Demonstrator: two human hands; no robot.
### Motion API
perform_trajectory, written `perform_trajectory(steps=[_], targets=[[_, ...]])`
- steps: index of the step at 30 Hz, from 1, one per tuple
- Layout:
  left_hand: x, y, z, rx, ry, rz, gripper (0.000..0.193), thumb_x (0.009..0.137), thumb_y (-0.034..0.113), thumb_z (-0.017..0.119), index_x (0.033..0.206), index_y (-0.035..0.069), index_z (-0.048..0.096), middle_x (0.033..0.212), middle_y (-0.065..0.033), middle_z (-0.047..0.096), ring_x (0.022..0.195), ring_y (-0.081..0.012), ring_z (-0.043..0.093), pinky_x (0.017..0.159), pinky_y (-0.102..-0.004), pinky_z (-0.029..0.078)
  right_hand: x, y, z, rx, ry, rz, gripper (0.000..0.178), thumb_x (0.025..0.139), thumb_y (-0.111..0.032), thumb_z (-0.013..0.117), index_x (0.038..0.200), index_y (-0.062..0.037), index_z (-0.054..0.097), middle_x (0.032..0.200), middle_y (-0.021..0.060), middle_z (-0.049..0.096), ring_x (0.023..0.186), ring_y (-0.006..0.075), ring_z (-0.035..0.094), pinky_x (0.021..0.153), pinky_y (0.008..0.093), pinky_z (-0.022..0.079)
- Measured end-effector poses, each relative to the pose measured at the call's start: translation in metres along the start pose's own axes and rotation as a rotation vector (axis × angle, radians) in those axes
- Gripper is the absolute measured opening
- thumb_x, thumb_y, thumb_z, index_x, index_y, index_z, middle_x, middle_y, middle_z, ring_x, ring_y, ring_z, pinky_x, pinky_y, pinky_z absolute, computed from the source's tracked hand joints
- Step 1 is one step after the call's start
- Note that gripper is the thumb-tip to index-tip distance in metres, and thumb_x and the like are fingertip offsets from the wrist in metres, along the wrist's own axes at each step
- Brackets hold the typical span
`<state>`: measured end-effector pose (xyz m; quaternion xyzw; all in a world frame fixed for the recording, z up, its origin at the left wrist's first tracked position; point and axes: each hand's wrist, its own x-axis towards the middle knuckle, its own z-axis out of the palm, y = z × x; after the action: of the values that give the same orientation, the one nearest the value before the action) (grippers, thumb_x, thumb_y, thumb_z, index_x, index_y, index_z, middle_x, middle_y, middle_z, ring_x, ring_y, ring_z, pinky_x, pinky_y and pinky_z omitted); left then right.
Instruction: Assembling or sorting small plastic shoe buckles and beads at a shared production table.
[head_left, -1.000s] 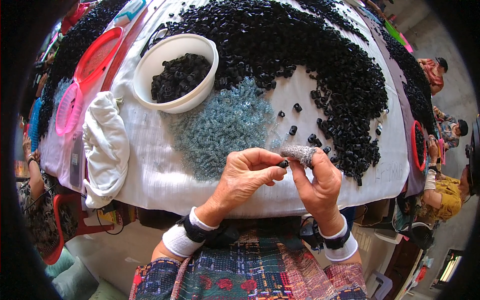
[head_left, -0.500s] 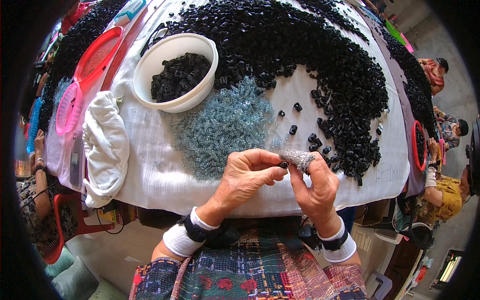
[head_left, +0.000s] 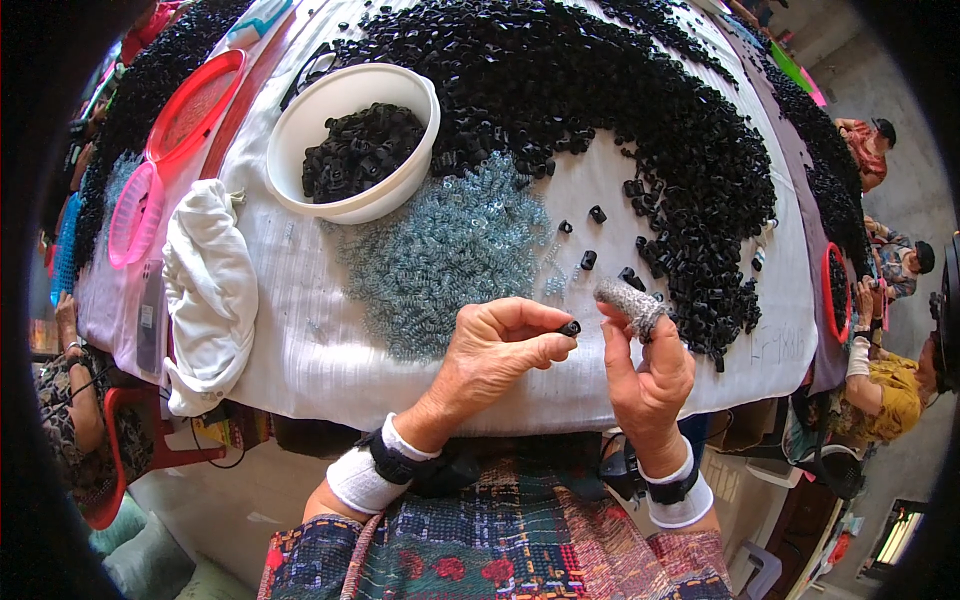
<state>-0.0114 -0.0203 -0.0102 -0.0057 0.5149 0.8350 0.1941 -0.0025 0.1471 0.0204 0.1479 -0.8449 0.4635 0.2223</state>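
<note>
Left hand (head_left: pixel 495 350) pinches small black part (head_left: pixel 570 328); right hand (head_left: pixel 645 365) beside.

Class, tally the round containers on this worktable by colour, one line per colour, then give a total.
White bowl: 1
Red baskets: 2
Pink basket: 1
Blue basket, only partly seen at the left edge: 1
Total: 5

Bright, even daylight all over the desk (head_left: pixel 300 340), no harsh glare on the white cloth. Soft shadows sit just under the left hand (head_left: pixel 500 345) and right hand (head_left: pixel 645 365). Centre is crisp; the edges bow hard and fade into a black fisheye rim, corners lost.
</note>
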Motion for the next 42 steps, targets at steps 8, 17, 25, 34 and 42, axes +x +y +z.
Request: perform_trajectory(steps=[8,17,25,34,42], targets=[[0.0,-0.003,-0.003,-0.042,-0.027,0.036,0.02,0.08,0.005,0.071,0.097,-0.002,0.065,0.084,-0.0072,0.068,0.074,-0.0106,0.063,0.068,-0.0232,0.052,0.018,-0.004,-0.004,-0.105,-0.202,-0.184,0.024,0.074,0.011,0.063,0.096,0.0011,0.063,0.08,0.013,0.061,0.065,0.024,0.058,0.057,0.0301,0.047],[0.0,-0.003,-0.003,-0.089,-0.035,-0.014,0.021,0.081,0.006,0.071,0.099,-0.002,0.064,0.084,-0.0065,0.067,0.075,-0.01,0.062,0.069,-0.0224,0.052,0.071,0.038,0.024,-0.328,-0.185,-0.212,0.017,0.075,0.005,0.06,0.091,0.0005,0.058,0.081,0.0154,0.059,0.077,0.0334,0.058,0.067,0.0386,0.047],[-0.001,0.001,-0.002,-0.063,-0.027,-0.028,0.02,0.08,0.005,0.071,0.098,-0.002,0.064,0.088,-0.0047,0.067,0.079,-0.0086,0.062,0.074,-0.022,0.051,0.082,0.06,0.046,-0.513,-0.36,-0.201,0.021,0.075,-0.001,0.059,0.096,-0.0015,0.057,0.087,0.0147,0.061,0.082,0.0325,0.059,0.073,0.039,0.049],[-0.001,-0.004,-0.001,-0.079,-0.025,-0.022,0.02,0.081,0.006,0.071,0.098,-0.002,0.064,0.086,-0.0036,0.066,0.077,-0.008,0.061,0.072,-0.0214,0.051,0.078,0.048,0.041,-0.408,-0.283,-0.155,0.019,0.074,0.002,0.058,0.094,-0.0004,0.056,0.087,0.0156,0.059,0.079,0.0328,0.06,0.067,0.0385,0.049],[-0.001,0.001,0.0,-0.098,0.019,-0.017,0.016,0.083,0.008,0.07,0.095,0.0,0.063,0.081,-0.0051,0.066,0.072,-0.009,0.06,0.068,-0.0219,0.05,0.036,0.009,0.009,0.183,-0.183,0.154,0.02,0.076,0.007,0.061,0.094,-0.0003,0.062,0.081,0.0092,0.061,0.069,0.0128,0.06,0.063,0.0254,0.048]])
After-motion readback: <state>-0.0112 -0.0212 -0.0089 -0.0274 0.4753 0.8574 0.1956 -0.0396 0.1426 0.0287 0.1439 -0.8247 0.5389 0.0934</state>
